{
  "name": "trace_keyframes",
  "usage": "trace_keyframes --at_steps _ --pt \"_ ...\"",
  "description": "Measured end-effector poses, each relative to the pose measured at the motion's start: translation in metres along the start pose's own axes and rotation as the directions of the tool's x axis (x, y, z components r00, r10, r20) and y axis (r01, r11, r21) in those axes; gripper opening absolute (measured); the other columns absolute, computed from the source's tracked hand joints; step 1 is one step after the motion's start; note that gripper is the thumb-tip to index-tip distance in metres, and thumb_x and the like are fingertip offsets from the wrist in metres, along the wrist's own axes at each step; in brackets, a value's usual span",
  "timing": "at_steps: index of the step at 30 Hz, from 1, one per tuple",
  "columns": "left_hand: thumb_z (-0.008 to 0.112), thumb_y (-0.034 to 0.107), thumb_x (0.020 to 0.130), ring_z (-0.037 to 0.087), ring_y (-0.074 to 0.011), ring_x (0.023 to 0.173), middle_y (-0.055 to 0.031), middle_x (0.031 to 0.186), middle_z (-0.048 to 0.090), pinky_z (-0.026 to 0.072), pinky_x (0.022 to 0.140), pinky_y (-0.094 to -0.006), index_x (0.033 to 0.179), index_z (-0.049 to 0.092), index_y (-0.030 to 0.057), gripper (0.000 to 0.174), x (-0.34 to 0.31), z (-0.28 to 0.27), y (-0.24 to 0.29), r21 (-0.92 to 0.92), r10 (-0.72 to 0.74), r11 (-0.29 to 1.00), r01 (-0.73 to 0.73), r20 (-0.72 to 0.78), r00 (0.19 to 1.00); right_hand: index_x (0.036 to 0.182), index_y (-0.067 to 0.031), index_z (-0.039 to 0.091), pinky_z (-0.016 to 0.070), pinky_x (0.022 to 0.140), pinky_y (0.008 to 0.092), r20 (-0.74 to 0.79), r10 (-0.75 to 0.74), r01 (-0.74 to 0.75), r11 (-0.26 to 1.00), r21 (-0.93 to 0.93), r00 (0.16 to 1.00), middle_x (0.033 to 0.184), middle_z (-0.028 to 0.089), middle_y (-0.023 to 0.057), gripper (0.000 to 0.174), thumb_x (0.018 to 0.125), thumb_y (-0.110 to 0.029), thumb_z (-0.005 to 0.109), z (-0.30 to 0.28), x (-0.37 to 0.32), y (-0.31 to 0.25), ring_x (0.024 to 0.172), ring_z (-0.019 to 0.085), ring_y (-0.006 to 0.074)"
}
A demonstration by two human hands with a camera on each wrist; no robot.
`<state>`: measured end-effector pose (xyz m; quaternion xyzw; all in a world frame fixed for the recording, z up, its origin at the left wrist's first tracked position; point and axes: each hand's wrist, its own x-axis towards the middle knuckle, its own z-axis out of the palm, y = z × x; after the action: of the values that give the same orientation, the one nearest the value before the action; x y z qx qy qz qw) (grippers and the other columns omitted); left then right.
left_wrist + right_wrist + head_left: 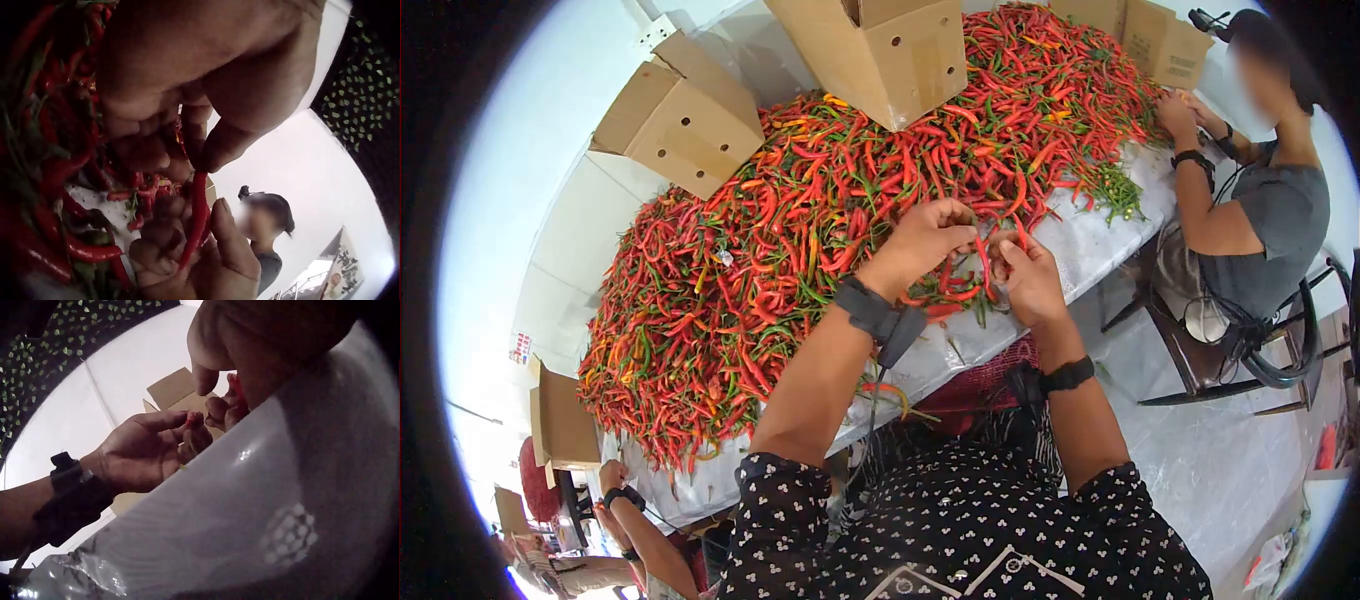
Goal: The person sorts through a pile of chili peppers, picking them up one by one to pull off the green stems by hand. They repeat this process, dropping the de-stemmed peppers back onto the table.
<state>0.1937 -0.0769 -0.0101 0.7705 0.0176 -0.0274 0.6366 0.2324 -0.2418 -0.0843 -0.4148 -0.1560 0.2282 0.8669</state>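
Note:
Over the near edge of a big chili heap [800, 230], both hands are close together. My left hand [915, 245] pinches a slim red chili pepper [983, 262] between thumb and forefinger; it hangs down toward the other hand. Just to its right, my right hand [1032, 285] has curled fingers, with a second red chili [235, 386] in its grip. In the left wrist view the pinched chili [198, 203] crosses in front of the right palm. Loose red chilies [960, 295] and green stems lie on the white sheet beneath the hands.
Cardboard boxes [890, 60] stand on and behind the heap, another [685, 125] at the left. A seated person [1250, 190] handles chilies at the right, near a small green pile [1115, 190]. Another person's arm [640, 535] shows at lower left. White sheeting [1140, 200] covers the table.

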Motion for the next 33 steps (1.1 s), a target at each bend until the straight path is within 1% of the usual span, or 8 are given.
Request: trace_keyframes --at_steps 3,6,8,18,20,24,29,33 --pt "0.059 0.014 0.081 0.051 -0.0059 0.063 0.0002 0.074 0.056 0.0421 0.058 -0.0199 0.095 0.056 0.0014 0.019 0.001 0.008 -0.003 -0.022 0.049 0.999 -0.047 0.05 0.998 0.098 0.0006 0.055 0.037 0.052 0.0214 -0.026 0.028 -0.03 0.996 -0.082 0.999 0.076 0.053 0.0018 0.015 0.085 -0.009 0.053 -0.001 0.0 0.002 0.06 0.047 0.0078" --pt "0.059 0.016 0.082 0.05 -0.0051 0.064 0.0006 0.073 0.056 0.0413 0.059 -0.0204 0.093 0.058 0.0017 0.019 0.0 0.014 0.0 0.086 0.046 0.995 -0.05 0.051 0.998 0.097 -0.0008 0.055 0.0391 0.051 0.0195 -0.073 0.011 -0.011 1.0 0.002 0.997 0.073 0.055 0.0009 0.016 0.083 -0.008 0.058 0.004 -0.002 0.0 0.059 0.05 0.0065" --pt "0.059 0.017 0.082 0.051 -0.0056 0.066 -0.0002 0.073 0.058 0.0425 0.059 -0.022 0.091 0.059 0.0003 0.019 0.0 0.017 0.002 0.167 0.166 0.972 -0.163 -0.004 0.986 0.098 -0.0012 0.056 0.04 0.052 0.0194 -0.057 0.011 -0.013 1.0 -0.027 0.998 0.075 0.057 0.001 0.017 0.082 -0.006 0.059 0.005 -0.004 -0.003 0.06 0.051 0.0057" --pt "0.055 0.024 0.085 0.052 -0.0056 0.064 -0.0017 0.069 0.058 0.042 0.057 -0.0232 0.088 0.06 -0.0006 0.025 0.005 0.017 0.001 0.434 0.21 0.882 -0.184 -0.013 0.978 0.096 -0.0008 0.056 0.0385 0.05 0.0201 -0.002 0.049 -0.049 0.998 -0.048 0.999 0.071 0.055 -0.0005 0.013 0.084 -0.005 0.056 0.003 -0.006 -0.006 0.055 0.048 0.0053" --pt "0.052 0.027 0.087 0.048 -0.0052 0.058 -0.0003 0.063 0.053 0.0374 0.051 -0.0221 0.084 0.059 0.0008 0.027 0.004 0.017 0.006 0.316 0.033 0.948 -0.036 0.014 0.999 0.096 -0.0011 0.056 0.0378 0.05 0.02 0.035 0.028 -0.026 0.999 -0.045 0.999 0.07 0.054 -0.0004 0.012 0.084 -0.005 0.056 0.003 -0.007 -0.005 0.055 0.047 0.0055" --pt "0.05 0.028 0.088 0.041 -0.0055 0.053 0.0024 0.058 0.045 0.0329 0.048 -0.0217 0.081 0.056 0.0032 0.027 0.005 0.017 0.0 0.166 0.001 0.986 -0.011 0.062 0.998 0.097 -0.0009 0.055 0.0383 0.05 0.021 0.028 0.046 -0.045 0.998 -0.041 0.999 0.07 0.054 -0.0003 0.014 0.084 -0.005 0.055 0.0 -0.007 -0.004 0.056 0.047 0.0064" --pt "0.047 0.025 0.09 0.036 -0.0062 0.051 0.0037 0.059 0.04 0.032 0.049 -0.0215 0.078 0.052 0.0057 0.023 -0.001 0.018 -0.003 -0.268 -0.106 0.951 0.154 0.186 0.977 0.101 -0.0014 0.053 0.0391 0.052 0.0232 0.138 0.075 -0.076 0.997 -0.002 0.988 0.073 0.053 0.0009 0.018 0.084 -0.007 0.055 -0.007 -0.007 -0.005 0.058 0.048 0.0087" --pt "0.047 0.023 0.09 0.036 -0.0067 0.052 0.0034 0.06 0.04 0.0319 0.049 -0.0219 0.076 0.05 0.007 0.021 0.0 0.021 -0.001 -0.368 -0.141 0.908 0.202 0.187 0.972 0.101 -0.0028 0.053 0.0386 0.054 0.0235 0.103 0.114 -0.12 0.991 0.058 0.988 0.078 0.053 0.001 0.018 0.084 -0.009 0.055 -0.006 -0.01 -0.009 0.063 0.048 0.0091"
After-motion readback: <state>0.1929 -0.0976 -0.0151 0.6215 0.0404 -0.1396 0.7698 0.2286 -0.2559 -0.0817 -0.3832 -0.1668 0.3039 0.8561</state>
